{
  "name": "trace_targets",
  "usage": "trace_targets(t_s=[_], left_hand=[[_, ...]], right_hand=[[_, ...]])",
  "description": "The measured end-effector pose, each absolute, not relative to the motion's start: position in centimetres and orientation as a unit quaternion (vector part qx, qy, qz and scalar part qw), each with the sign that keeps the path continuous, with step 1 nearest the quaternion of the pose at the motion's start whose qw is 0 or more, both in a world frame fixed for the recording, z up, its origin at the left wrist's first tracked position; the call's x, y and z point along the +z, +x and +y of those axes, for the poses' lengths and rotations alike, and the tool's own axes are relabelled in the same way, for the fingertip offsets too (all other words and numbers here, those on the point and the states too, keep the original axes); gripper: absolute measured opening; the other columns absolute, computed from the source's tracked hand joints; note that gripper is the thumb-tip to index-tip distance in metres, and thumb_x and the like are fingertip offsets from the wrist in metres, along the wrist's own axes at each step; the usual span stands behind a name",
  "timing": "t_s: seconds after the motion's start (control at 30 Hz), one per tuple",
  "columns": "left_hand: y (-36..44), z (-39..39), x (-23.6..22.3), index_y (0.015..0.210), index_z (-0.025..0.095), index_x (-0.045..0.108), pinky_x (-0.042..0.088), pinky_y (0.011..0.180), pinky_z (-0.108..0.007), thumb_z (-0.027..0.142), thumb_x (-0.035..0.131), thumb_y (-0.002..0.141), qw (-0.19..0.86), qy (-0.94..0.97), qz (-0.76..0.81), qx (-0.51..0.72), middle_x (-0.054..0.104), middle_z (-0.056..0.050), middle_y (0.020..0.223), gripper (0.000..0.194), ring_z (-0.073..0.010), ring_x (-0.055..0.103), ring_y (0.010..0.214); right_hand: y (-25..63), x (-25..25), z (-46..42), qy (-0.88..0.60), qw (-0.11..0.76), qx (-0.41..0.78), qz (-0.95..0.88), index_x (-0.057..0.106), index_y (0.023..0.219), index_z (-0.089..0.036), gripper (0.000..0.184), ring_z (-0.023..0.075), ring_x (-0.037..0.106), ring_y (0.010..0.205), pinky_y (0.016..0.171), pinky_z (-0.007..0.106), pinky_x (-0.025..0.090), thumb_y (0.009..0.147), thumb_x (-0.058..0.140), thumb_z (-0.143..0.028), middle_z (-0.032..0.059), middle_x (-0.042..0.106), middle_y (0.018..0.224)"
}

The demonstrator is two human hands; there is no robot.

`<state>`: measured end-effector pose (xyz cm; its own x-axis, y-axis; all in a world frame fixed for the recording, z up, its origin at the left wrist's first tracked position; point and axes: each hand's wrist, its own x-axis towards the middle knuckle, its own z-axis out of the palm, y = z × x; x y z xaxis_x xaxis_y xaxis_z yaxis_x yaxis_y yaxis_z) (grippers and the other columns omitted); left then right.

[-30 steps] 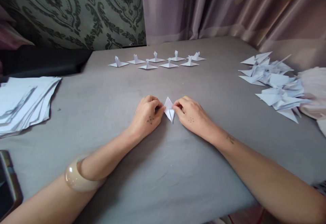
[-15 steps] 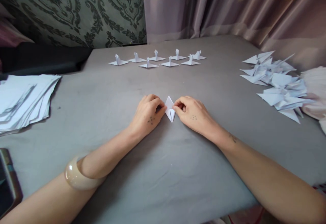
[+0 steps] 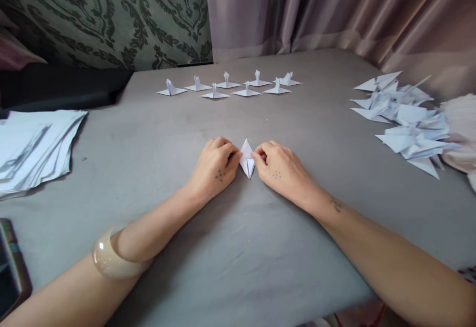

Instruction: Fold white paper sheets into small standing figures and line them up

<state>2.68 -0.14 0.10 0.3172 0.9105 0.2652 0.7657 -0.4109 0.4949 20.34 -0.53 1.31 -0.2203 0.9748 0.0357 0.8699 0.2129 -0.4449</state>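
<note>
A small white sheet of paper folded into a narrow diamond (image 3: 247, 154) lies at the middle of the grey-covered table, one point away from me and one toward me. A slit runs down its near half, between two folded flaps. My left hand (image 3: 216, 162) pinches its left corner between thumb and forefinger. At the opposite corner, my right hand (image 3: 279, 167) grips the paper the same way. The fingertips cover both side corners.
Several folded paper figures (image 3: 246, 90) stand in two rows toward the back of the table (image 3: 178, 287). A heap of folded paper pieces (image 3: 412, 119) lies at right, by a pale cloth (image 3: 461, 129). A paper stack (image 3: 40, 148) and a phone (image 3: 11, 272) are at left.
Both hands keep their pinch on the folded paper, and it stays in nearly the same spot. The whole view has shifted very slightly; little else differs.
</note>
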Motion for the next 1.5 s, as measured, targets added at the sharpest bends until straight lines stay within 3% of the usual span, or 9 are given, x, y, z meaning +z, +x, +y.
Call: trace_targets(t_s=[0.4,0.53,0.8,0.9,1.0,1.17,1.5], left_hand=[[3.1,0.1,0.3,0.073,0.018,0.057,0.047,0.075,-0.034,0.024,0.057,0.088,0.151,0.775,0.56,0.252,0.06,-0.007,0.088,0.016,-0.0192,0.054,0.082],[2.9,0.0,0.2,0.086,0.018,0.058,0.046,0.075,-0.033,0.022,0.055,0.089,0.135,0.792,0.535,0.261,0.06,-0.006,0.09,0.006,-0.0187,0.054,0.083],[2.8,-0.1,0.4,0.103,0.015,0.065,0.045,0.078,-0.032,0.011,0.033,0.096,0.066,0.893,0.411,0.173,0.064,-0.009,0.1,0.032,-0.0202,0.054,0.088],[2.6,-0.2,0.8,0.105,0.015,0.066,0.046,0.079,-0.033,0.01,0.033,0.095,0.04,0.907,0.399,0.13,0.064,-0.01,0.099,0.034,-0.0209,0.055,0.088],[2.5,-0.5,1.2,0.109,0.015,0.065,0.047,0.08,-0.035,0.011,0.033,0.096,0.018,0.917,0.386,0.098,0.065,-0.011,0.099,0.035,-0.022,0.056,0.09],[2.4,-1.4,1.6,0.108,0.014,0.063,0.051,0.078,-0.033,0.011,0.034,0.096,0.035,0.907,0.413,0.081,0.063,-0.012,0.107,0.031,-0.0229,0.057,0.097],[1.7,-1.9,1.4,0.101,0.013,0.064,0.054,0.077,-0.033,0.008,0.033,0.093,0.057,0.904,0.415,0.084,0.064,-0.012,0.104,0.032,-0.0236,0.058,0.1]], right_hand=[[19.1,1.8,-0.7,-0.629,0.088,0.11,-0.765,0.058,0.092,-0.016,0.024,0.0223,0.062,0.082,0.066,0.033,0.038,0.095,0.037,-0.026,0.0127,0.065,0.1],[19.3,1.6,-0.6,-0.625,0.102,0.112,-0.766,0.057,0.092,-0.016,0.02,0.0221,0.061,0.081,0.065,0.032,0.037,0.094,0.041,-0.027,0.0118,0.066,0.098],[21.8,1.3,0.0,-0.579,0.202,0.238,-0.753,0.058,0.098,-0.021,0.013,0.0132,0.057,0.067,0.065,0.026,0.04,0.089,0.05,-0.025,0.0,0.065,0.079],[21.9,1.4,-0.5,-0.547,0.212,0.207,-0.783,0.062,0.103,-0.022,0.021,0.0126,0.057,0.071,0.067,0.026,0.04,0.089,0.047,-0.02,0.0015,0.063,0.087],[21.4,1.9,-1.5,-0.525,0.165,0.141,-0.823,0.065,0.108,-0.023,0.031,0.0141,0.056,0.077,0.067,0.027,0.038,0.091,0.041,-0.015,0.0047,0.061,0.098],[20.6,2.9,-2.8,-0.527,0.056,0.056,-0.846,0.065,0.109,-0.02,0.035,0.0171,0.055,0.08,0.057,0.03,0.03,0.09,0.037,-0.01,0.0073,0.058,0.099],[20.5,3.1,-3.1,-0.51,0.009,0.007,-0.86,0.061,0.109,-0.019,0.034,0.0188,0.055,0.084,0.055,0.032,0.031,0.089,0.037,-0.005,0.0072,0.058,0.098]])
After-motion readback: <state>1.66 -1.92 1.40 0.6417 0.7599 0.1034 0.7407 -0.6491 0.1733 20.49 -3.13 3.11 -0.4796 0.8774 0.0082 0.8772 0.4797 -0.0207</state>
